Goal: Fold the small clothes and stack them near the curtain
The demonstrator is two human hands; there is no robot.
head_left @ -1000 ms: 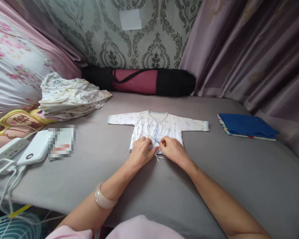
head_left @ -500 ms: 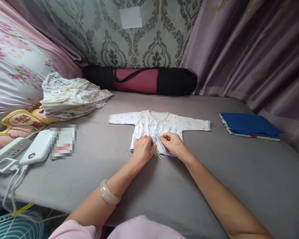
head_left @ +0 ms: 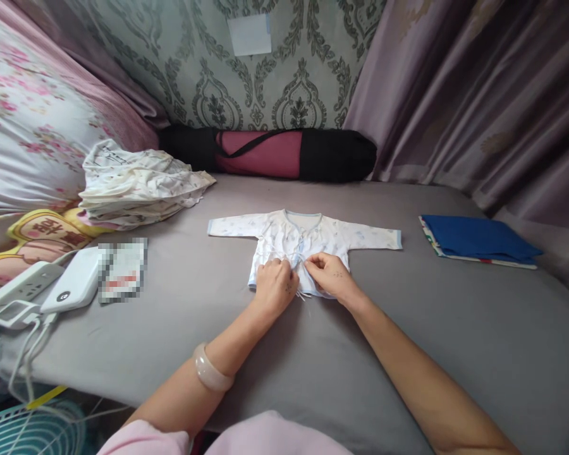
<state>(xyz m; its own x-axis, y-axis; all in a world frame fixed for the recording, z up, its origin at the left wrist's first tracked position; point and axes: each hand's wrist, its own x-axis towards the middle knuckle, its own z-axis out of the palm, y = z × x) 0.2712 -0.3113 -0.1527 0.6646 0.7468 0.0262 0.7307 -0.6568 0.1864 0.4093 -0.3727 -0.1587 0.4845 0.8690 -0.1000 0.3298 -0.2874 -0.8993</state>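
A small white baby shirt (head_left: pixel 308 230) with blue edging and a pale print lies flat, its sleeves spread to both sides. My left hand (head_left: pixel 275 284) rests over its lower front, fingers curled closed; what they grip is hidden under the hand. My right hand (head_left: pixel 329 275) is at the lower right front, thumb and forefinger pinched on a thin white tie string (head_left: pixel 303 258) near the shirt's middle. Loose string ends (head_left: pixel 304 295) hang out below the hem between the hands.
Crumpled light clothes (head_left: pixel 137 183) are piled at the back left. A power strip (head_left: pixel 23 291), a white power bank (head_left: pixel 76 281) and a pixelated packet (head_left: pixel 123 272) lie left. Folded blue cloth (head_left: pixel 478 237) lies right; a black-and-red roll bag (head_left: pixel 265 153) lies behind.
My left hand has shifted very slightly, and less of the string ends shows below the hem. My right hand keeps its pinch.
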